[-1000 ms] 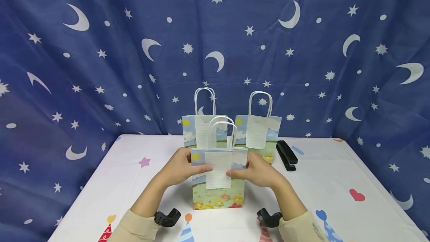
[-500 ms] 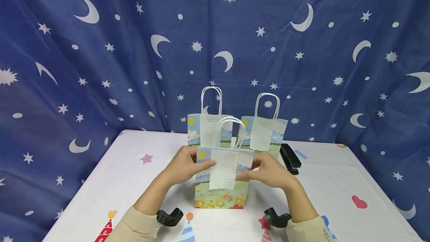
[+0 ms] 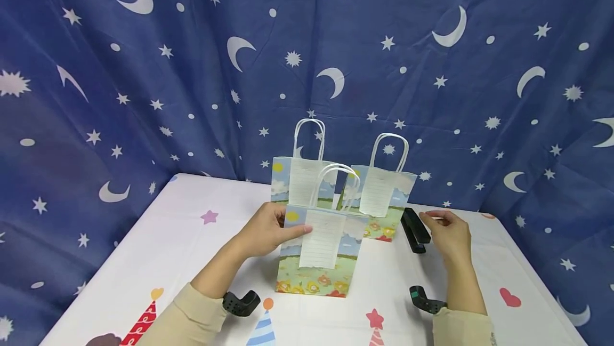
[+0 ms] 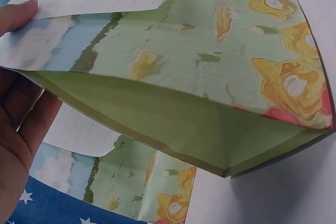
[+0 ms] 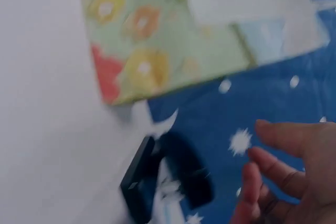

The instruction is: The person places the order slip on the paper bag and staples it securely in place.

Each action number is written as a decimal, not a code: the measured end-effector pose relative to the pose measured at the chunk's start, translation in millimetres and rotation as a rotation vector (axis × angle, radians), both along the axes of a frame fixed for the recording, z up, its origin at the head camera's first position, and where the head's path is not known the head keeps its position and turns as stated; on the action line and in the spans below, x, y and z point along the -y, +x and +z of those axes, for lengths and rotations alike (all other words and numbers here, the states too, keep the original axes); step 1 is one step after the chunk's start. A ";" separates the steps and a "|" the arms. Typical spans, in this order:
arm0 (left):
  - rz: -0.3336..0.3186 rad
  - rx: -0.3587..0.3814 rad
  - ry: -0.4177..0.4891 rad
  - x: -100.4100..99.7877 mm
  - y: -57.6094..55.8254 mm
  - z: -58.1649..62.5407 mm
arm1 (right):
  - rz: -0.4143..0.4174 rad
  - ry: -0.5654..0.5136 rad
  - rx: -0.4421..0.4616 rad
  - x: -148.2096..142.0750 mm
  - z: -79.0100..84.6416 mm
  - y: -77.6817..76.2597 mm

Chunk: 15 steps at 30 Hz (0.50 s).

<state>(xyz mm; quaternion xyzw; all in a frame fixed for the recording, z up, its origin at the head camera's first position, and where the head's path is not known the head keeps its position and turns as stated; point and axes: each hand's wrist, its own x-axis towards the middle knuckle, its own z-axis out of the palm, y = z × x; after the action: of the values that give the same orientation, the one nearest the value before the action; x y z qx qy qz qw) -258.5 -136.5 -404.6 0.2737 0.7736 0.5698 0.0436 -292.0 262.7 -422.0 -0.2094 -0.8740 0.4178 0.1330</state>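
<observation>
A floral paper gift bag (image 3: 314, 276) with white twisted handles and a lined paper slip (image 3: 322, 244) on its front stands upright near the middle of the table. My left hand (image 3: 263, 233) grips its left edge, thumb on the front and fingers behind; the left wrist view shows the bag's folded side panel (image 4: 152, 111). Beside the black stapler (image 3: 415, 230), at its right, is my right hand (image 3: 448, 233), fingers loosely bent and holding nothing. In the right wrist view the stapler (image 5: 189, 171) appears blurred, a short gap from the fingers.
Two matching bags stand behind, one at back left (image 3: 280, 180) and one at back right (image 3: 384, 226), each with a lined slip on its front. A blue curtain (image 3: 192, 42) with moons and stars hangs behind the white patterned table (image 3: 192, 250).
My right hand has let go of the front bag's right edge and moved right to beside the stapler. My left hand still grips the bag. The head view has shifted slightly.
</observation>
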 end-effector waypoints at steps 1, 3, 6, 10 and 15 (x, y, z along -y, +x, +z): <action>-0.004 0.008 0.008 -0.2 -0.3 -0.1 | -0.009 0.021 0.026 -3.6 -4.7 -0.7; -0.008 0.009 0.015 -0.4 -1.1 0.0 | -0.003 0.039 0.071 -9.2 -12.0 -1.3; -0.011 0.006 0.015 -0.2 -1.5 0.3 | 0.026 0.028 0.118 -15.1 -20.6 -1.6; -0.017 -0.006 0.006 0.4 -1.0 0.4 | 0.046 -0.042 0.162 -19.8 -28.8 -3.0; -0.025 -0.001 0.014 0.5 -0.3 -0.9 | 0.086 -0.164 0.260 -19.5 -37.1 -5.4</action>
<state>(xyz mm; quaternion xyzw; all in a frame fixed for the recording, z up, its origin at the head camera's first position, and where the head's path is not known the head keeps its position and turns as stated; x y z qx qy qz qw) -258.8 -137.0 -405.5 0.2839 0.7661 0.5746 0.0484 -297.4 282.2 -459.0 -0.2345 -0.8548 0.4627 -0.0165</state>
